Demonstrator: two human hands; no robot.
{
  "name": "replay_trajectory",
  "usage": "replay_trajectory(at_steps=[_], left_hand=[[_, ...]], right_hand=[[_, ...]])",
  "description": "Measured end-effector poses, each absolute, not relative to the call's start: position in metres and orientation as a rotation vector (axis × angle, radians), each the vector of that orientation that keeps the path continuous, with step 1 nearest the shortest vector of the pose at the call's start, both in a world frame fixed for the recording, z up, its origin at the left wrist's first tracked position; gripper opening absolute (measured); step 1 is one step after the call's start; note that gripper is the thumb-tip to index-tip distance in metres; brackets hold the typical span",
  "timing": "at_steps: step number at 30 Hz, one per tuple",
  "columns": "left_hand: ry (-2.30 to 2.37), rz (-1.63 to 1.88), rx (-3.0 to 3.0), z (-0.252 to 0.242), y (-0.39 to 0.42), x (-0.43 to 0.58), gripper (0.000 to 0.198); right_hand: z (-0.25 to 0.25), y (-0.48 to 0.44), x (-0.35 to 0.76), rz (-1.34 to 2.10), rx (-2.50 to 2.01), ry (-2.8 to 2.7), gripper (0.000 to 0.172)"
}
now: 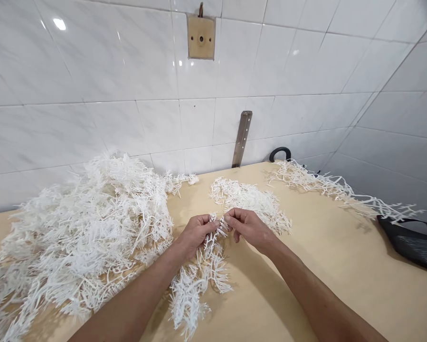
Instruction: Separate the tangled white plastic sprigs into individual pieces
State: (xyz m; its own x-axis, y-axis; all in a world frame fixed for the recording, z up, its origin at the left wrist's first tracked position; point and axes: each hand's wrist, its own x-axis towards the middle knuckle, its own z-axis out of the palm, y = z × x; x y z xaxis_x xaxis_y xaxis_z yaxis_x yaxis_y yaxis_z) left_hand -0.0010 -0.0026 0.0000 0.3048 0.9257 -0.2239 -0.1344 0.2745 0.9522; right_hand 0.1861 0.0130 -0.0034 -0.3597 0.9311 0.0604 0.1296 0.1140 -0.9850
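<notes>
My left hand [198, 233] is closed on a white branching plastic sprig [213, 266], whose feathery ends hang down toward me and rest on the table. At the top of this sprig, my right hand [247, 225] pinches a small tip with thumb and forefinger. Just behind my right hand lies a low heap of short white pieces [258, 202]. To the left of my left hand spreads a large, tall pile of bushy white sprigs [102, 223].
Thin bare white stems [327, 185] lie along the back right of the tan table [341, 266]. A black bag [412, 242] sits at the right edge. A black curved handle [280, 153] and a metal strip [241, 139] stand by the tiled wall [102, 71].
</notes>
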Motion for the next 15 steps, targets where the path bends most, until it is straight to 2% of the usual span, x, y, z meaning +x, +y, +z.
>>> replay_trajectory(at_steps=[6,15], left_hand=[[1.096,0.974,1.179,-0.0015,-0.0035,0.0023,0.040],[1.072,1.012,1.185,0.0031,-0.0068,0.0031,0.041]], right_hand=[[-0.0095,0.0157,0.1872,1.318,-1.135,-1.633,0.038],[-0.0091,0.0143,0.1847,1.216,-1.158,-1.693,0.027]])
